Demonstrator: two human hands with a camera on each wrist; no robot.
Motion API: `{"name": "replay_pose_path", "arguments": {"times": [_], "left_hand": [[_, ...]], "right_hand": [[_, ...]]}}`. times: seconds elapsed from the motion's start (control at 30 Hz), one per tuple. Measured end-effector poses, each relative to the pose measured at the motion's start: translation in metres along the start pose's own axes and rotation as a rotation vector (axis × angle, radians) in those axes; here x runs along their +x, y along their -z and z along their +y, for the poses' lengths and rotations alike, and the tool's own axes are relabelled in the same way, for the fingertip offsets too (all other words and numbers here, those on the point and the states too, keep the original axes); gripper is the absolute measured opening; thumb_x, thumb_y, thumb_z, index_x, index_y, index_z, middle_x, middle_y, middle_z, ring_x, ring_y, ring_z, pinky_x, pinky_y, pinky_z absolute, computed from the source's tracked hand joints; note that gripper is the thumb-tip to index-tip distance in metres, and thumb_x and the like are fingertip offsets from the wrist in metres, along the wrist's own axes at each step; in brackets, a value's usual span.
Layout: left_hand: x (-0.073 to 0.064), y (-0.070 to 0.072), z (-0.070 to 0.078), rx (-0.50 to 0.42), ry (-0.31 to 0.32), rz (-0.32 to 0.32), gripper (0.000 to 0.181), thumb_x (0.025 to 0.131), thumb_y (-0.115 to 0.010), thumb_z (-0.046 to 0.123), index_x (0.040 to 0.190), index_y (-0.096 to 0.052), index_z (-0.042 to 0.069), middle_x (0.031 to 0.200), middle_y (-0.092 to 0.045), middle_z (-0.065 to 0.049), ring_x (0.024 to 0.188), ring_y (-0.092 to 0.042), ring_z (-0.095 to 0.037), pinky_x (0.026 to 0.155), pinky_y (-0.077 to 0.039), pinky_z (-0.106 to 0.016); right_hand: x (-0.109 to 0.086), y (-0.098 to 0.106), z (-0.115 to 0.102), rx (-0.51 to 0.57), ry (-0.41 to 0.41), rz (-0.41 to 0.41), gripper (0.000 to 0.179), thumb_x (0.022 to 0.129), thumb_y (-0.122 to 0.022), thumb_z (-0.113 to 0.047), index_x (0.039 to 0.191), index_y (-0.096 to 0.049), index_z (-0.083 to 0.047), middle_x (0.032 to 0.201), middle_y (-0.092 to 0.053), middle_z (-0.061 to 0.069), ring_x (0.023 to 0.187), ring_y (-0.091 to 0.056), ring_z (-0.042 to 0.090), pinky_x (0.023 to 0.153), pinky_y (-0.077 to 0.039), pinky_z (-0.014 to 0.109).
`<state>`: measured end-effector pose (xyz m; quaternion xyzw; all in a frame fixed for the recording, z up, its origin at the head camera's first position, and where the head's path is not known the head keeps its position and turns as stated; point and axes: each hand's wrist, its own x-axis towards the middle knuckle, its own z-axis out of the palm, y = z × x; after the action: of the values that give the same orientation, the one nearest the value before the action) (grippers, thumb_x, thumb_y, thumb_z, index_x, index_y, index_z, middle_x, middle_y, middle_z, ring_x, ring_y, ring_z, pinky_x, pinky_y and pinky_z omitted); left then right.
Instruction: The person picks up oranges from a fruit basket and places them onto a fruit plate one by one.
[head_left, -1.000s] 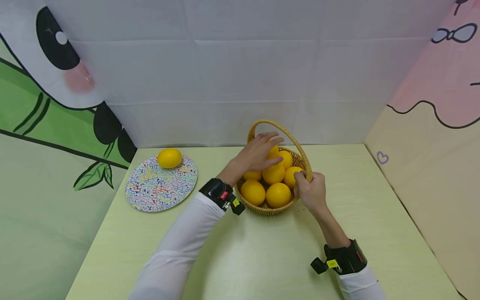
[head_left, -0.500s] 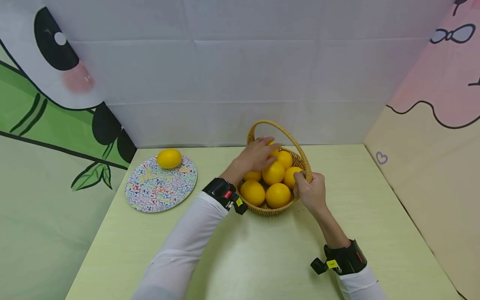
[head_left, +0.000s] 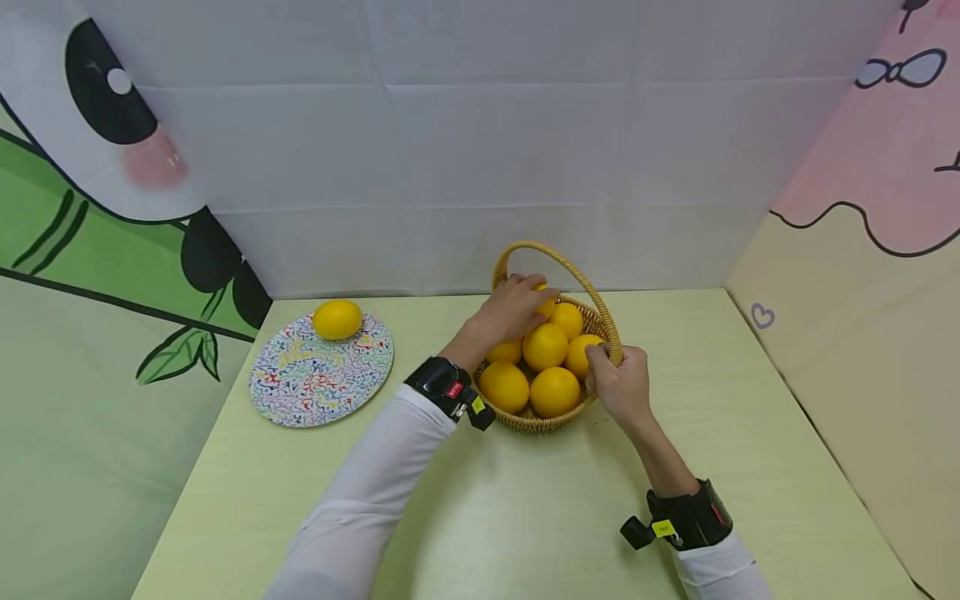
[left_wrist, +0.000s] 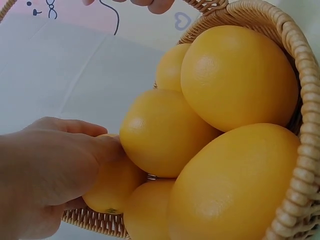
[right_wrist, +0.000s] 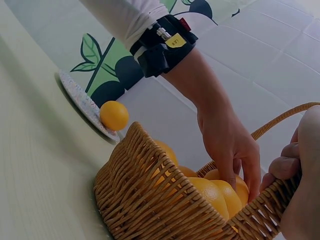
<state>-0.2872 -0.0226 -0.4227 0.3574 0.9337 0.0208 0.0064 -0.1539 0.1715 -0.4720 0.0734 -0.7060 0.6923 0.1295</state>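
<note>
A wicker basket (head_left: pixel 534 423) full of several oranges (head_left: pixel 546 347) stands near the back of the table, its arched handle (head_left: pixel 572 265) upright. My left hand (head_left: pixel 507 312) reaches over the basket's rim and grips an orange (left_wrist: pixel 116 182) at the back of the pile, thumb and fingers on either side of it. In the left wrist view that orange touches its neighbours. With my right hand (head_left: pixel 624 387) I hold the base of the handle on the basket's right side. The right wrist view shows its fingers (right_wrist: pixel 284 167) curled there.
Left of the basket lies a round plate (head_left: pixel 300 392) with a colourful squiggle pattern, one orange (head_left: pixel 337 320) near its back edge. A pale cloth wall (head_left: pixel 420 167) rises directly behind the table (head_left: pixel 540 517), with printed walls at both sides.
My left hand has lowered slightly and its fingers have closed around the back orange. The right hand stays on the handle, and the basket and plate have not moved.
</note>
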Motion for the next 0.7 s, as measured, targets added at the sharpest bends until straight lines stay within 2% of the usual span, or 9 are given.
{"name": "replay_pose_path", "arguments": {"times": [0.2,0.4,0.7], "left_hand": [[-0.003,-0.002,0.000,0.056,-0.005,0.049,0.050,0.117,-0.062,0.034,0.166,-0.057,0.026,0.169,-0.052,-0.014,0.145,-0.058,-0.044,0.120,-0.055,-0.057],[-0.007,-0.002,0.000,0.068,-0.019,0.092,0.049,0.117,-0.062,0.035,0.166,-0.057,0.027,0.168,-0.052,-0.014,0.142,-0.058,-0.044,0.114,-0.059,-0.057],[-0.018,-0.001,-0.006,-0.030,-0.055,0.167,0.045,0.116,-0.065,0.034,0.160,-0.063,0.023,0.168,-0.056,-0.017,0.142,-0.058,-0.046,0.117,-0.058,-0.052]], "right_hand": [[0.000,0.000,-0.001,0.008,-0.007,0.000,0.053,0.110,-0.054,-0.003,0.059,-0.039,0.007,0.046,-0.038,-0.008,0.039,-0.033,0.005,0.038,-0.025,0.021],[0.000,0.000,-0.002,0.007,-0.009,-0.002,0.054,0.110,-0.054,-0.004,0.059,-0.039,0.007,0.046,-0.038,-0.007,0.039,-0.033,0.006,0.039,-0.026,0.021],[0.000,0.000,-0.002,0.025,-0.016,-0.005,0.054,0.110,-0.054,-0.004,0.059,-0.038,0.007,0.046,-0.036,-0.007,0.040,-0.032,0.006,0.039,-0.026,0.021]]}}
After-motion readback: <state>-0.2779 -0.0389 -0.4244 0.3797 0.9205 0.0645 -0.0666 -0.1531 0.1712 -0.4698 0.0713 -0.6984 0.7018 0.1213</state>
